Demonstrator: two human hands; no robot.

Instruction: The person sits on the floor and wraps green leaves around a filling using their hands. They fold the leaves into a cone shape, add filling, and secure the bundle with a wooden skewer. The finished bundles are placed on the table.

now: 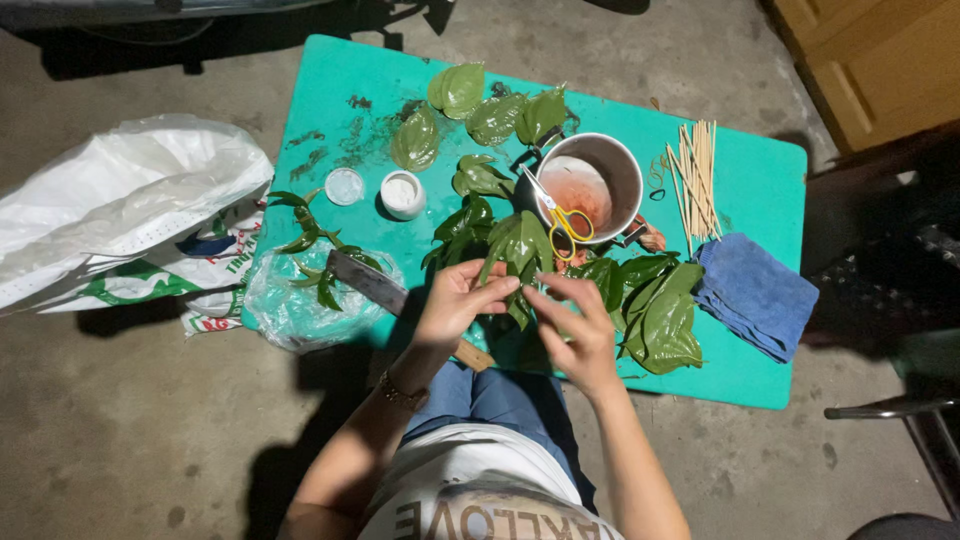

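Green leaves: a bunch of glossy leaves [520,250] is pinched between both hands at the near middle of the turquoise table [770,380], its tips fanning up toward the pot.
Left hand: the left hand [455,300] closes thumb and fingers on the bunch's left side; a watch [402,394] sits on that wrist.
Right hand: the right hand [580,325] grips the lower stems, fingers curled narrow around them.
Head view, counts: one metal pot [595,185] holding reddish liquid, one pair of yellow-handled scissors [560,215] laid across its rim, one small white cup [403,194], one round clear lid [345,186] just beside it, one bundle of wooden skewers [695,175], one folded blue cloth [755,295].
Loose leaves: four lie flat at the far edge [480,110]; a pile of larger ones [655,315] rests right of the hands, touching the cloth's edge.
Knife: one broad blade [365,280] lies on a clear plastic bag [300,310] with leafy sprigs at the table's left corner.
Packages: one big white sack [120,200] slumps on the concrete floor left of the table, over a white bag with green and blue print [150,280].
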